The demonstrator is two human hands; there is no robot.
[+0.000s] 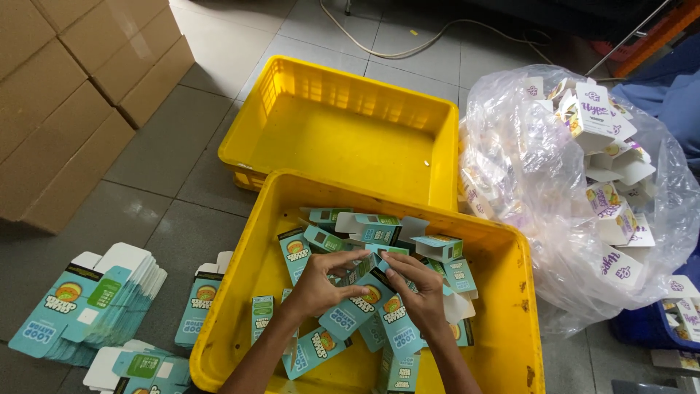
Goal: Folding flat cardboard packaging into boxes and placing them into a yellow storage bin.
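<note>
Both my hands, left [317, 281] and right [415, 288], grip one teal carton [364, 299] over the near yellow crate [503, 314]. Best I square its flaps with fingertips, pressing creases gently, not crushing.

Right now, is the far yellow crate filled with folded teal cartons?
No. The far yellow crate holds no cartons; the teal cartons lie in the near yellow crate, where both hands work.

The far yellow crate [343, 131] lies wide open from above; the near yellow crate [503, 306] is crowded with teal cartons [364, 306] (bare floor only along its right wall); a bulging plastic bag [576, 197] blocks the right; flat carton stacks [87, 306] hem the left.
</note>
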